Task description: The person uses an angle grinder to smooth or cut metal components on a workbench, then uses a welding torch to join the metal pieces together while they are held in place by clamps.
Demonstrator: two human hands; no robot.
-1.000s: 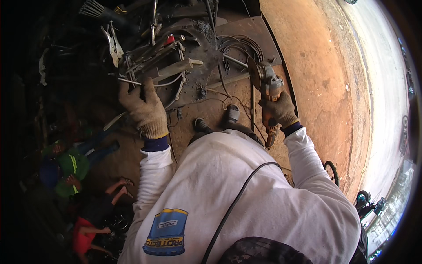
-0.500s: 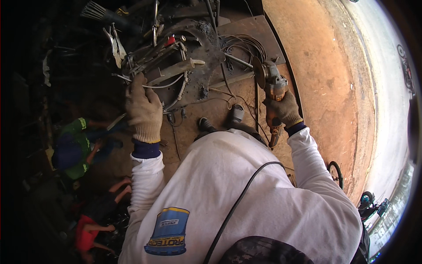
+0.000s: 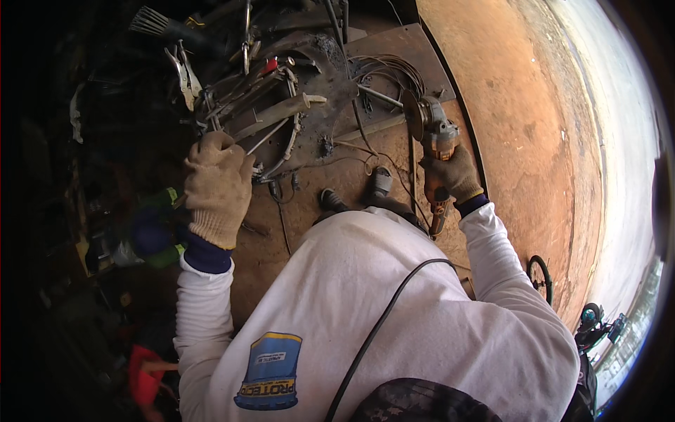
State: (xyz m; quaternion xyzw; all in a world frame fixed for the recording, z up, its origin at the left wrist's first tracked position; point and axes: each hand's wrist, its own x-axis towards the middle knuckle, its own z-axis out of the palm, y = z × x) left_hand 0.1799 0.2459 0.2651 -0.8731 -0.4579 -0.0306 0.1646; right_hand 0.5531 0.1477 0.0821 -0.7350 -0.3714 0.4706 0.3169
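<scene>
My left hand (image 3: 220, 188), in a tan knit glove, is closed at the near left edge of a metal frame (image 3: 271, 116) lying on the work table. What its curled fingers hold, if anything, is hidden. A thin pale rod (image 3: 268, 136) runs from the glove's right edge up toward the frame; I cannot tell whether the fingers grip it. My right hand (image 3: 455, 172), gloved alike, is wrapped round the body of an orange-and-grey angle grinder (image 3: 441, 137). The grinder's disc (image 3: 413, 114) faces left, upright at the table's right side. Locking pliers (image 3: 185, 77) sit at the frame's far left.
A wire brush-like bundle (image 3: 150, 21) lies far left. Coiled wire (image 3: 394, 70) rests on a metal plate (image 3: 429, 60). Cables trail on the floor near my feet (image 3: 380, 181). People crouch at the left, one in red (image 3: 144, 376). Bicycle wheel (image 3: 539, 278) at right.
My left hand has drawn back and to the left, its fingers now more curled. The pale rod that looked bent beside it is now straight. My right hand and the grinder have hardly moved.
</scene>
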